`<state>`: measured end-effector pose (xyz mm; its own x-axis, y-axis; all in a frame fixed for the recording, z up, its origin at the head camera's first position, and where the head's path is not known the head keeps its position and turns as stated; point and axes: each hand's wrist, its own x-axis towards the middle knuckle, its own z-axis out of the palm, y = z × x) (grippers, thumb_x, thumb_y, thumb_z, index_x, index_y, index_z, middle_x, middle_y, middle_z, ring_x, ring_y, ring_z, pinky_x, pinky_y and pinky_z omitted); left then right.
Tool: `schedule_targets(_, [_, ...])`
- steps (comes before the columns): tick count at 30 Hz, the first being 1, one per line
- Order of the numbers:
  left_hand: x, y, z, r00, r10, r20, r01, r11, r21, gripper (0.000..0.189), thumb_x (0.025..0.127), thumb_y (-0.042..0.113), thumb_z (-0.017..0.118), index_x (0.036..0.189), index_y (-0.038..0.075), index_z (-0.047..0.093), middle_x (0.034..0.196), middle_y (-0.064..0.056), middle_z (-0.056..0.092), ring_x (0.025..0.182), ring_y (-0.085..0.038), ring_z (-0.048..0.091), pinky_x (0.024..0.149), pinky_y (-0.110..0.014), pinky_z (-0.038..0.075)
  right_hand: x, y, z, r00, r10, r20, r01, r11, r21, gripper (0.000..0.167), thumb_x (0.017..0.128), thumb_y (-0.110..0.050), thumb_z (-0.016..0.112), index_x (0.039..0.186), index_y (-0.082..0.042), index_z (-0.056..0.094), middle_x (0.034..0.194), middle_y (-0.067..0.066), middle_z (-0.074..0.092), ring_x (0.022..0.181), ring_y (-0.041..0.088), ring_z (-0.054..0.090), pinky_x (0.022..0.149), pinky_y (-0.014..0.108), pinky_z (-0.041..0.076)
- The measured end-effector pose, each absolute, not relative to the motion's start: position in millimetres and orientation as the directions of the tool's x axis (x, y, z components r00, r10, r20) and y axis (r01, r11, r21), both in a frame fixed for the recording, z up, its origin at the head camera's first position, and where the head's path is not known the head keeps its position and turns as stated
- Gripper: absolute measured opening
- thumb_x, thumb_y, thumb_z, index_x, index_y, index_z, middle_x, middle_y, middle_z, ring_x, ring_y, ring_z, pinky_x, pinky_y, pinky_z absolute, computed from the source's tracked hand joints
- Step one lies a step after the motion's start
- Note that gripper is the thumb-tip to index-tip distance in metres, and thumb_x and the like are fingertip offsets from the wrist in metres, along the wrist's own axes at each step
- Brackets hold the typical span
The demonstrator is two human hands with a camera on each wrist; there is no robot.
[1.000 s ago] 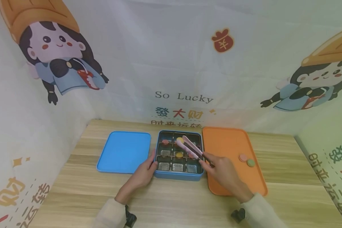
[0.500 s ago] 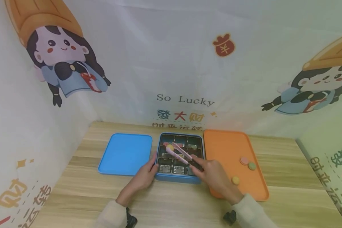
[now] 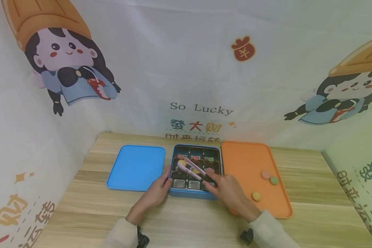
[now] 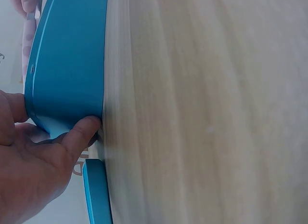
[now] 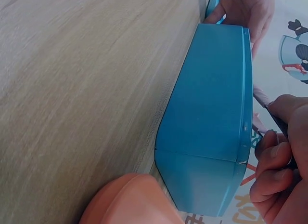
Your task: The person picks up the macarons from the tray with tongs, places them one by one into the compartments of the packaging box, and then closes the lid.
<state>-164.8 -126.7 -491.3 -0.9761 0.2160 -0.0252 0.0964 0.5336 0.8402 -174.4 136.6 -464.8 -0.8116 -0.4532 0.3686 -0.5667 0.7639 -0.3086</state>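
A blue square tin box point(image 3: 193, 194) stands uncovered, with a dark divided insert holding several round macaron-like sweets. My left hand point(image 3: 158, 187) grips its near left corner, thumb by the rim and fingers along the side; a fingertip point(image 4: 86, 127) presses low on the wall in the left wrist view. My right hand point(image 3: 227, 187) holds pink tongs point(image 3: 189, 170) with dark handles. A yellow macaron point(image 3: 182, 163) sits between the tong tips, low over the left compartment of the middle row. A red macaron point(image 3: 194, 158) and a green one point(image 3: 210, 159) lie in the back row.
An orange tray point(image 3: 245, 155) on the right bears a pink macaron point(image 3: 265, 175), a green macaron point(image 3: 274, 180) and a yellow macaron point(image 3: 256, 196). A blue lid point(image 3: 136, 167) lies left of the box on the wooden table point(image 3: 90, 206). A printed cloth hangs behind.
The right hand has carried the yellow macaron in the tongs leftward and lower, from the back middle to the left compartment. A yellow macaron on the tray has come into view. The left hand stays.
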Motion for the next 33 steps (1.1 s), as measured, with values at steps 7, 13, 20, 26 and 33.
schedule_targets(7, [-163.0, -126.4, -490.1, -0.977, 0.211, -0.032, 0.09, 0.544, 0.834, 0.056, 0.107, 0.014, 0.04, 0.155, -0.004, 0.019, 0.155, -0.027, 0.031, 0.143, -0.043, 0.031, 0.116, -0.055, 0.029, -174.0, 137.1, -467.2, -0.804, -0.452, 0.387, -0.573, 0.763, -0.298, 0.03, 0.087, -0.027, 0.075, 0.111, -0.008, 0.072, 0.048, -0.014, 0.036, 0.039, -0.005, 0.024, 0.036, 0.012, 0.02])
schedule_targets(13, [-163.5, -126.2, -491.9, -0.978, 0.209, -0.022, 0.099, 0.55, 0.829, 0.056, 0.106, 0.014, 0.04, 0.155, -0.004, 0.019, 0.155, -0.027, 0.031, 0.142, -0.043, 0.032, 0.116, -0.055, 0.029, -173.0, 137.1, -466.6, -0.819, -0.446, 0.36, -0.557, 0.768, -0.315, 0.03, 0.09, -0.029, 0.073, 0.112, -0.009, 0.072, 0.048, -0.014, 0.037, 0.039, -0.004, 0.029, 0.036, 0.014, 0.023])
schedule_targets(20, [-164.3, -126.0, -492.2, -0.978, 0.21, -0.016, 0.103, 0.543, 0.833, 0.056, 0.106, 0.013, 0.04, 0.155, -0.005, 0.02, 0.156, -0.027, 0.03, 0.143, -0.042, 0.032, 0.117, -0.054, 0.029, -172.2, 138.7, -467.6, -0.841, -0.429, 0.33, -0.534, 0.757, -0.376, 0.037, 0.091, -0.028, 0.072, 0.121, -0.006, 0.069, 0.05, -0.014, 0.041, 0.039, -0.005, 0.028, 0.036, 0.013, 0.022])
schedule_targets(26, [-165.4, -125.9, -492.3, -0.976, 0.216, -0.024, 0.098, 0.536, 0.838, 0.056, 0.107, 0.014, 0.039, 0.155, -0.004, 0.018, 0.157, -0.026, 0.028, 0.144, -0.041, 0.029, 0.118, -0.053, 0.027, -170.6, 144.8, -466.4, -0.887, -0.383, 0.256, -0.461, 0.745, -0.482, 0.045, 0.094, -0.03, 0.069, 0.132, -0.006, 0.062, 0.046, -0.019, 0.029, 0.037, -0.008, 0.02, 0.036, 0.013, 0.02])
schedule_targets(33, [-165.4, -126.0, -491.7, -0.974, 0.224, -0.03, 0.093, 0.518, 0.85, 0.056, 0.107, 0.014, 0.039, 0.156, -0.004, 0.017, 0.159, -0.024, 0.025, 0.146, -0.04, 0.027, 0.118, -0.053, 0.026, -170.7, 166.7, -461.6, -0.871, -0.369, 0.324, -0.483, 0.764, -0.429, 0.037, 0.091, -0.023, 0.072, 0.121, -0.003, 0.066, 0.05, -0.014, 0.033, 0.041, -0.007, 0.022, 0.038, 0.014, 0.021])
